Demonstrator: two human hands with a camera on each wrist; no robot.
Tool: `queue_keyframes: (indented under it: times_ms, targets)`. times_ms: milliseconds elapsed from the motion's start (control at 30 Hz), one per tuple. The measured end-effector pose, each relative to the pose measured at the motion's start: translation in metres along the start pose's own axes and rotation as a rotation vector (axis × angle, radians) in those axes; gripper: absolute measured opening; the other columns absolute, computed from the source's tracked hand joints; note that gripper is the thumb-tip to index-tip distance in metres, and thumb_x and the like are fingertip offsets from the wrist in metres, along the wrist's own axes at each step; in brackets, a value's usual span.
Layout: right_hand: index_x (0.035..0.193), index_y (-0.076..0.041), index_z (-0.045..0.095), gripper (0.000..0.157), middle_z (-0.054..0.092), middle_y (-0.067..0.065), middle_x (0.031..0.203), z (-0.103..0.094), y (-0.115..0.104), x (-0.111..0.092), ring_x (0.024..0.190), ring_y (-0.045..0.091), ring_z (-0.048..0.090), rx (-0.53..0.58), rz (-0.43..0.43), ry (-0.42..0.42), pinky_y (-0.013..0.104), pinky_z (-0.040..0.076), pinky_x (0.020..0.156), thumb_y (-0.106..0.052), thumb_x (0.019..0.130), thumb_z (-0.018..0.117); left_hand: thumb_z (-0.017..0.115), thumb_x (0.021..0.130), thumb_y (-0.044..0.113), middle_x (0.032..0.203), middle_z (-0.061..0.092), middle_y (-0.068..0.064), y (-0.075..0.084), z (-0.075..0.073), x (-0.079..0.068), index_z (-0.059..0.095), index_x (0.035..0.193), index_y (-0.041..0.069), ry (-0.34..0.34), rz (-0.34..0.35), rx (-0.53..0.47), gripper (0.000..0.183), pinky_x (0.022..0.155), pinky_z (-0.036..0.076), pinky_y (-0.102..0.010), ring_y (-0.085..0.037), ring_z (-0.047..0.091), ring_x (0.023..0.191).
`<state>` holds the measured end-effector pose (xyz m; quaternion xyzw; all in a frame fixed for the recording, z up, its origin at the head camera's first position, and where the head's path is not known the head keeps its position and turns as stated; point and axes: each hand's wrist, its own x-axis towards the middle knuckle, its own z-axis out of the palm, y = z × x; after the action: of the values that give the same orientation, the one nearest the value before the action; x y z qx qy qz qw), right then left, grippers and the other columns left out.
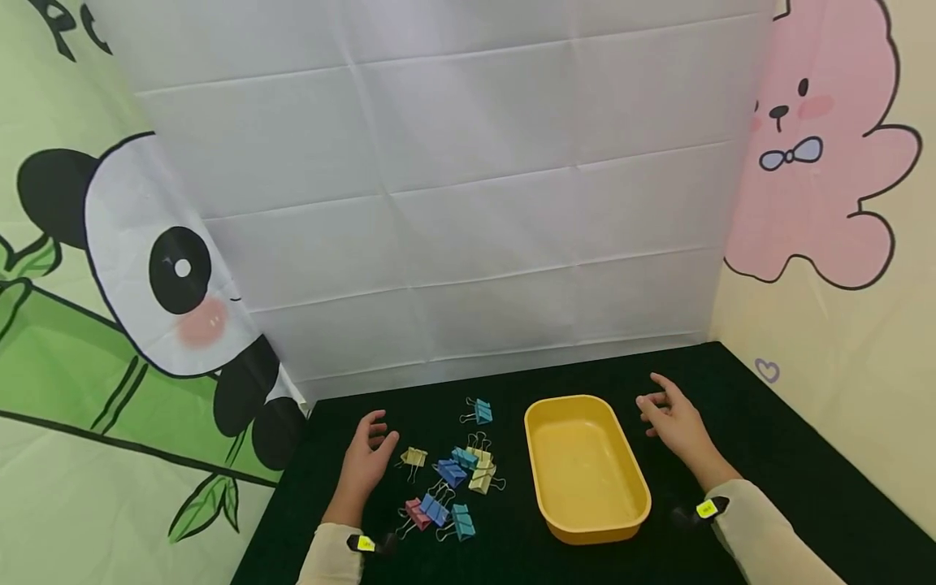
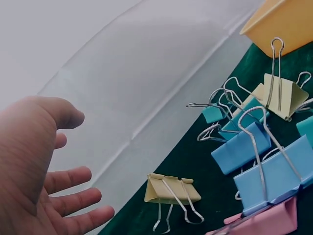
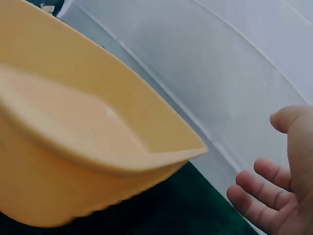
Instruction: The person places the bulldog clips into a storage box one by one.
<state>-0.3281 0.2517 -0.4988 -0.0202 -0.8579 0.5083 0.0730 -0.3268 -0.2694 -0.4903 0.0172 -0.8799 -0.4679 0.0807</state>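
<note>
Your left hand [image 1: 368, 455] is at the lower centre-left of the head view, fingers parted and relaxed beside the clips; your right hand [image 1: 680, 426], lower right, has its fingers loosely parted just beyond the tray's right rim. You have nine metal binder clips with wire handles between your left hand and the tray, at lower centre: three teal clips [image 1: 480, 412], three pale yellow clips [image 1: 483, 479], two blue clips [image 1: 435, 509] and one pink clip [image 1: 418, 513]. One teal clip stands apart above the rest. One rounded rectangular yellow tray [image 1: 585, 463] sits right of them on the dark green cloth [image 1: 504, 561]. A black letter "P" [image 1: 54, 24] and a partly cut-off letter mark the upper left; two bright yellow wrist tags [image 1: 707, 509] are too small to read.
</note>
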Motion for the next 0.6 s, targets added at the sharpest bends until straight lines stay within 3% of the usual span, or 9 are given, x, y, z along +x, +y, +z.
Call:
queue_keyframes:
  times_ms: [333, 600]
  targets:
    - [0.148, -0.009, 0.045, 0.051, 0.057, 0.017, 0.124, 0.035, 0.012, -0.021, 0.088, 0.025, 0.062, 0.151, 0.051, 0.028, 0.028, 0.057, 0.072, -0.031, 0.104, 0.057, 0.052, 0.106, 0.032, 0.145, 0.047, -0.023, -0.011, 0.010, -0.007, 0.036, 0.151, 0.014, 0.046, -0.076, -0.150, 0.052, 0.093, 0.054, -0.049, -0.040, 0.052, 0.127]
    - [0.143, -0.006, 0.052, 0.047, 0.058, 0.016, 0.123, 0.050, 0.020, -0.032, 0.096, 0.023, 0.060, 0.168, 0.119, 0.013, 0.023, 0.055, 0.078, -0.030, 0.104, 0.058, 0.050, 0.107, 0.031, 0.145, 0.045, -0.024, -0.028, 0.017, -0.013, 0.037, 0.150, 0.012, 0.057, -0.139, -0.296, 0.049, 0.092, 0.055, -0.052, -0.044, 0.048, 0.129]
